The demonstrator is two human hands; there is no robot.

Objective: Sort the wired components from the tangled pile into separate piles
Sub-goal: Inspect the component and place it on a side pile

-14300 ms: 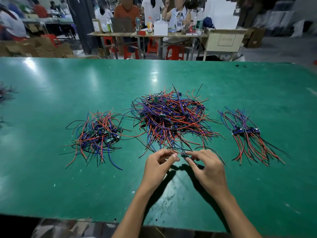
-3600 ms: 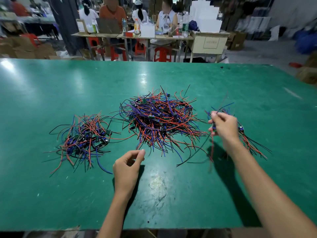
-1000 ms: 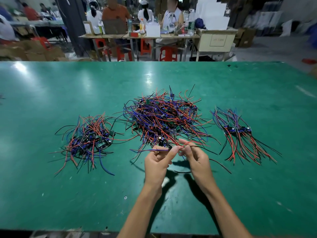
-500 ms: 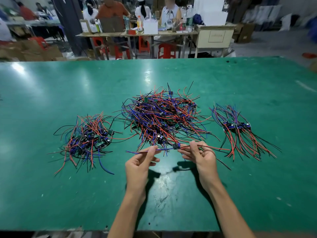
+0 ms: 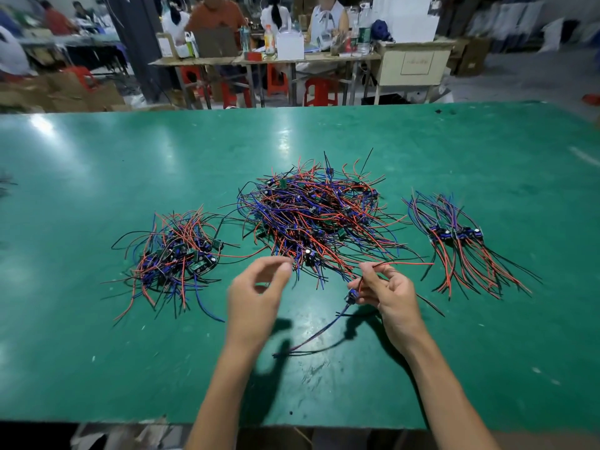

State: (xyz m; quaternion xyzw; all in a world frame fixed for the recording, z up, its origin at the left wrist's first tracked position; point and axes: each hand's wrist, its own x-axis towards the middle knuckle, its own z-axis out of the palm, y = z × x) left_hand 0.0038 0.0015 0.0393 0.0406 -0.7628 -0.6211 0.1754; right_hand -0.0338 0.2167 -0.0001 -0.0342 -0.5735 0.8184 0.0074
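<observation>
Green table (image 5: pixel 97 352) carries three wire piles. Right hand (image 5: pixel 388 295) pinches one small blue wired component (image 5: pixel 352 294), wires dangling; left hand (image 5: pixel 256 293) hovers loosely curled, holding nothing, near the central tangled pile (image 5: pixel 311 219).

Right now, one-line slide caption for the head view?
Right hand pinches a wired component above the green table; the left hand reaches toward the tangled pile.

Bright overhead light, wide-angle bend at the edges.
You get white glare patches on the green worktop (image 5: pixel 97 177), dark shadows under both forearms, motion blur on your left hand (image 5: pixel 256 297), and a soft, dimmer background beyond the curved far edge.
</observation>
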